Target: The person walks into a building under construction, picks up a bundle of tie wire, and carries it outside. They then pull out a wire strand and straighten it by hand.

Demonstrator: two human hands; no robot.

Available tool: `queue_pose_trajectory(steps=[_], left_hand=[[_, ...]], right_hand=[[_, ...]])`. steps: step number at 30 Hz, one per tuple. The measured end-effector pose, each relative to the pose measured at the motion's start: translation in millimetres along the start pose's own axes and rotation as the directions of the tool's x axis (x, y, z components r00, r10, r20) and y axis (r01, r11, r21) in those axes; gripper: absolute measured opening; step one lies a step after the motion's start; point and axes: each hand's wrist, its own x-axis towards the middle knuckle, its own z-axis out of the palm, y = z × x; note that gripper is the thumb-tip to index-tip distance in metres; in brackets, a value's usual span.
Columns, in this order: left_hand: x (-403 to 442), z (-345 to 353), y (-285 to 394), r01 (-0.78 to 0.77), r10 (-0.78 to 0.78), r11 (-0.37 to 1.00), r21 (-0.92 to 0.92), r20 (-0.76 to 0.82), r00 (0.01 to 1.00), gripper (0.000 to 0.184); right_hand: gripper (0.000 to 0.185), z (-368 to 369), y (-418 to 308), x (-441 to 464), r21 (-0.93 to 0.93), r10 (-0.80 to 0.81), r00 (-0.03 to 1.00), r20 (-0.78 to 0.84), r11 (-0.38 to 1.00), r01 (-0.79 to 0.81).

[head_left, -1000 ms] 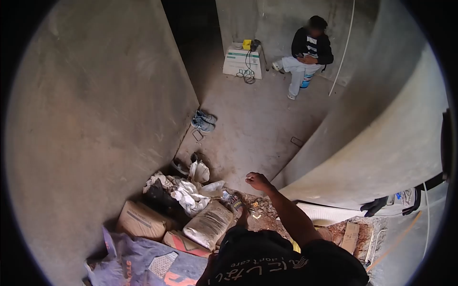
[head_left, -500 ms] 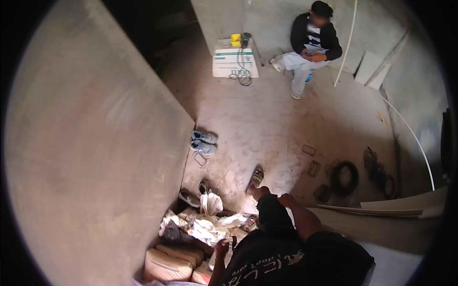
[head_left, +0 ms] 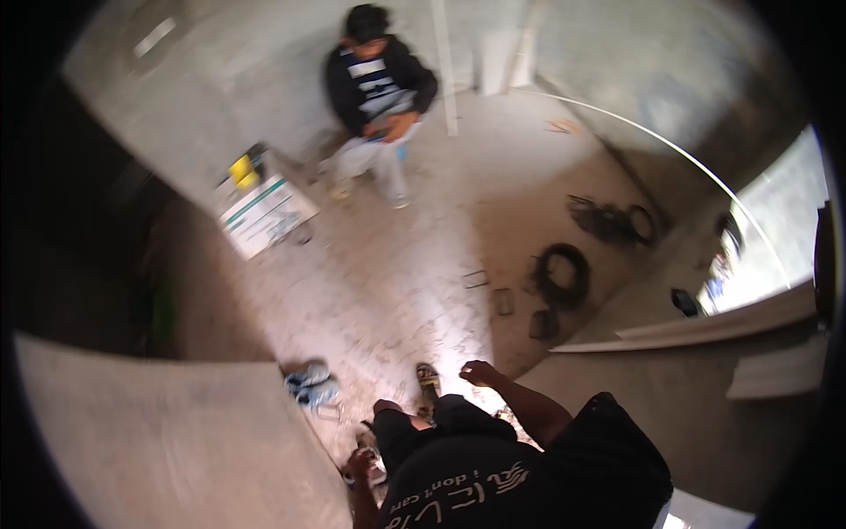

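My right hand [head_left: 480, 373] hangs in front of my body, above the floor, its fingers loosely bent with nothing seen in them. A sandal [head_left: 428, 377] on my foot shows on the floor just left of it. Low at the left is my left hand [head_left: 359, 464], beside my dark shorts. Its fingers are smeared, so I cannot tell whether they are closed. Behind that hand, partly hidden, are shoes or scraps on the floor. A pair of blue-grey shoes [head_left: 311, 384] stands farther ahead, by the end of a low wall.
A seated person [head_left: 377, 110] looks down at a phone-like object. Beside them, a white box [head_left: 267, 216] carries a yellow item and a cord. A black coil [head_left: 562, 276], dark bundles and wire frames lie on the right floor. Boards [head_left: 696, 333] and a wall [head_left: 159, 423] flank me.
My view has turned to the right, and I have stepped forward. The brown bags and crumpled sacks have left the view. My left hand is now away from them.
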Motion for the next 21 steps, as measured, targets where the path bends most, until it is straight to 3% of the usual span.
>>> queue_pose_trajectory(steps=[1, 2, 3, 6, 7, 10, 11, 12, 13, 14, 15, 16, 18, 20, 21], left_hand=[[25, 8, 33, -0.01, 0.009, 1.0, 0.022, 0.008, 1.0, 0.029], [44, 20, 63, -0.103, 0.112, 0.95, 0.295, -0.013, 0.994, 0.032], [58, 44, 95, -0.077, 0.144, 0.825, 0.56, -0.077, 0.987, 0.033], [99, 99, 165, 0.019, 0.03, 0.823, 0.568, -0.077, 0.997, 0.034], [112, 114, 180, -0.013, 0.033, 0.785, 0.62, -0.021, 0.999, 0.037], [161, 141, 204, 0.122, -0.149, 0.691, 0.712, -0.024, 0.988, 0.04], [199, 123, 211, 0.307, -0.394, 0.769, 0.56, 0.037, 0.918, 0.04], [214, 133, 209, 0.178, -0.297, 0.625, 0.76, 0.02, 0.955, 0.031], [228, 149, 220, -0.405, -0.178, -0.006, 0.914, 0.398, 0.9, 0.026], [241, 163, 231, -0.699, -0.331, -0.613, 0.368, 0.684, 0.65, 0.023], [262, 171, 234, -0.589, -0.236, -0.451, 0.671, 0.546, 0.804, 0.019], [279, 172, 245, -0.604, -0.25, -0.451, 0.657, 0.557, 0.792, 0.019], [302, 192, 274, -0.577, -0.241, -0.347, 0.74, 0.524, 0.817, 0.02], [323, 215, 307, -0.406, -0.277, -0.041, 0.913, 0.38, 0.883, 0.018], [334, 225, 323, -0.286, -0.293, 0.104, 0.953, 0.304, 0.907, 0.017]], right_hand=[[0.037, -5, 0, -2, 0.002, 0.054, 0.997, -0.046, 0.999, -0.054], [0.038, -10, 0, -4, 0.012, 0.111, 0.99, -0.088, 0.994, -0.111], [0.038, -13, 5, -7, 0.039, 0.157, 0.979, -0.128, 0.987, -0.153], [0.039, -18, 14, -23, 0.171, 0.327, 0.918, -0.224, 0.941, -0.293], [0.04, -10, 23, -27, 0.194, 0.368, 0.889, -0.27, 0.926, -0.324], [0.038, 16, 39, -43, 0.245, 0.462, 0.828, -0.318, 0.884, -0.399], [0.039, 21, 33, -51, 0.235, 0.531, 0.798, -0.284, 0.846, -0.479], [0.041, 21, 23, -58, 0.207, 0.573, 0.784, -0.241, 0.819, -0.535], [0.043, 31, 23, -58, 0.157, 0.604, 0.771, -0.203, 0.797, -0.583], [0.043, 30, 8, -64, 0.188, 0.638, 0.746, -0.191, 0.77, -0.61], [0.042, 61, 22, -56, 0.127, 0.584, 0.774, -0.243, 0.81, -0.572], [0.04, 87, 36, -43, 0.061, 0.524, 0.8, -0.292, 0.845, -0.532], [0.039, 35, -45, -52, 0.307, 0.61, 0.744, -0.271, 0.788, -0.534], [0.033, 40, -68, -26, 0.478, 0.624, 0.691, -0.366, 0.763, -0.436], [0.03, 43, -75, -10, 0.554, 0.653, 0.694, -0.302, 0.713, -0.43]])
